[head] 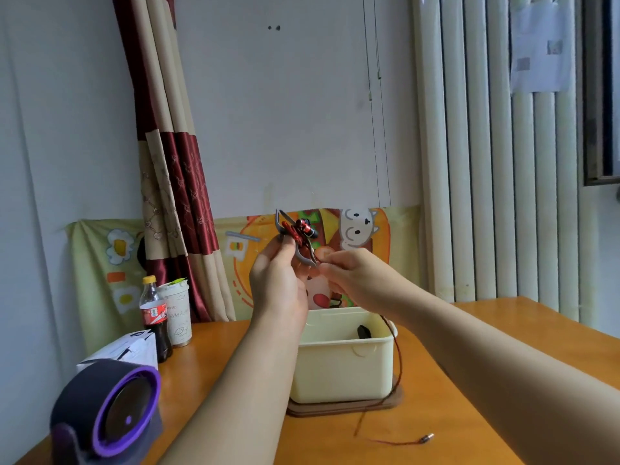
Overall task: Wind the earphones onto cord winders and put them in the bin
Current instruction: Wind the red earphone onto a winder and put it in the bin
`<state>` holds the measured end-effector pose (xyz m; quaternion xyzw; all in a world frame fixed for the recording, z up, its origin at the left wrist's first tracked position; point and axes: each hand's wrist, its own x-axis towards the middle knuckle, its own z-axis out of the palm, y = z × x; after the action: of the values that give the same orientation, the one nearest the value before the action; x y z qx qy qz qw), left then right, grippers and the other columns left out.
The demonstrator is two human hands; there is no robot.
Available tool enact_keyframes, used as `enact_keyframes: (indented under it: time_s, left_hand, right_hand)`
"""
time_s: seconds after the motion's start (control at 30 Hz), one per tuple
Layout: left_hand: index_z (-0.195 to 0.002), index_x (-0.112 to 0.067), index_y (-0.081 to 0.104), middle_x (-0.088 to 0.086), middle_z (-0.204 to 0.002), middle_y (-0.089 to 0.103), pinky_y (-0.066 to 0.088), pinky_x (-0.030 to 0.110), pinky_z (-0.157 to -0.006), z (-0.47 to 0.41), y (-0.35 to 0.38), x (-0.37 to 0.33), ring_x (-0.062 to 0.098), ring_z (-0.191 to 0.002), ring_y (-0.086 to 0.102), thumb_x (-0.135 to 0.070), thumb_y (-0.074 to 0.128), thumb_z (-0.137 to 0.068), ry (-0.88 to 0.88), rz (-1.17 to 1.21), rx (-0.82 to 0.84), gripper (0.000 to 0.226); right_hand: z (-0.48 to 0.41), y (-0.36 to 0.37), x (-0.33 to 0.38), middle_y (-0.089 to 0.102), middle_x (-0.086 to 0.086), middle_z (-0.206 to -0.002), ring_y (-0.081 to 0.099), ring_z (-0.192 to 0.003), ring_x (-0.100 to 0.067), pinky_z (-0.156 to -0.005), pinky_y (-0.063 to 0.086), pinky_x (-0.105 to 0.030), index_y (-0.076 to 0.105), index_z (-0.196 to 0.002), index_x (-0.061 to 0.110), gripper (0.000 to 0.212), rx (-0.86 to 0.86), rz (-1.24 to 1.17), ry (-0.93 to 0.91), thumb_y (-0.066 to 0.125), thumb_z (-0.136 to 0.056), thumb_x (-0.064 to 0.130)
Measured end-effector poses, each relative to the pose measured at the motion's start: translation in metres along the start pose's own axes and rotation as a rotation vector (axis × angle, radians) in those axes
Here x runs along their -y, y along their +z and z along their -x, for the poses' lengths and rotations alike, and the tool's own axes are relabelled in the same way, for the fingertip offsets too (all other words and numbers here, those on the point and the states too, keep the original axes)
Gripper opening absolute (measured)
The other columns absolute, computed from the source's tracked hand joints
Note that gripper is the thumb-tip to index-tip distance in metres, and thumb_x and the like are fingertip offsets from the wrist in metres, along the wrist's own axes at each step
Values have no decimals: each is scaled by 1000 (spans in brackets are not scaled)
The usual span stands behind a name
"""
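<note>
My left hand [278, 280] holds a grey cord winder [303, 253] up above the bin, with red and black earbuds [303, 228] lying on it. My right hand [349, 270] pinches the red cord close to the winder's lower tip. That red cord [398, 357] hangs down past the bin's right side, and its metal plug [427, 438] lies on the table. The cream plastic bin [342, 367] stands open on a brown lid. A dark object [363, 331] lies inside it.
On the orange wooden table [486, 380], a purple and black round device [110, 414] sits at the near left. Behind it are a white box [124, 350], a cola bottle [155, 317] and a paper cup [177, 313]. A curtain and wall lie beyond.
</note>
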<state>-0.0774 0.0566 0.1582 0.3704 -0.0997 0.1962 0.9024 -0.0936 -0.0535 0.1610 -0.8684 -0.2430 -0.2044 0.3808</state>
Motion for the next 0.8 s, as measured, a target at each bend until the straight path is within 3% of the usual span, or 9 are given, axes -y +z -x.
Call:
enact_keyframes:
  time_s: [0.1, 0.27, 0.37, 0.43, 0.5, 0.6, 0.7, 0.8]
  left_hand:
    - [-87, -4, 67, 7, -68, 70, 51, 20, -48, 1, -7, 6, 16, -60, 63, -2, 53, -97, -53, 19, -9, 18]
    - [-89, -5, 67, 8, -78, 67, 52, 26, -61, 0, -11, 20, 20, -76, 63, -2, 55, -96, -151, -29, -53, 15]
    - [-88, -10, 67, 6, -80, 67, 50, 26, -64, -1, -16, 28, 19, -75, 63, -4, 55, -96, -143, -101, -73, 15]
    - [-92, -8, 67, 7, -81, 67, 53, 28, -67, -5, -22, 33, 19, -75, 63, -3, 56, -96, -139, -122, -79, 13]
    - [-100, -5, 67, 8, -84, 69, 55, 30, -71, -8, -29, 38, 21, -78, 66, -4, 57, -96, -149, -148, -75, 11]
    - [-108, -3, 65, 11, -93, 70, 56, 29, -71, -10, -39, 47, 22, -85, 68, -5, 57, -96, -177, -177, -50, 15]
    - [-111, 1, 64, 16, -98, 69, 57, 29, -69, -12, -45, 57, 24, -87, 67, -4, 56, -96, -245, -151, -58, 17]
    - [-98, 2, 63, 15, -87, 65, 55, 30, -63, -14, -47, 65, 23, -78, 64, -3, 55, -97, -375, -64, -130, 9]
  right_hand:
    - [4, 8, -9, 40, 9, -57, 34, -50, -5, -48, 28, -16, 49, -61, 24, 42, -1, 181, -46, 40, -101, 16]
    - [6, 20, -33, 52, 1, -69, 52, -66, -24, -58, 39, -30, 58, -82, 9, 27, 47, 390, -43, 40, -101, 19]
    - [9, 18, -34, 62, -4, -83, 54, -64, -11, -56, 38, -18, 67, -100, 7, 28, 108, 384, -25, 41, -101, 18]
    - [10, 17, -34, 68, 0, -100, 59, -81, -11, -70, 43, -16, 68, -112, 12, 29, 137, 394, -42, 41, -101, 18]
    - [12, 13, -35, 68, 3, -110, 60, -97, -15, -84, 46, -23, 68, -114, 16, 30, 161, 420, -54, 41, -101, 18]
    - [13, 6, -39, 69, 4, -103, 61, -89, -13, -82, 49, -28, 70, -108, 19, 29, 158, 425, -56, 42, -101, 18]
    - [14, 8, -45, 66, 7, -87, 58, -74, -9, -70, 49, -23, 70, -101, 20, 27, 211, 443, -61, 43, -100, 19]
    - [18, 16, -51, 66, 3, -85, 59, -75, -14, -71, 51, -32, 69, -97, 18, 25, 256, 478, -81, 44, -99, 20]
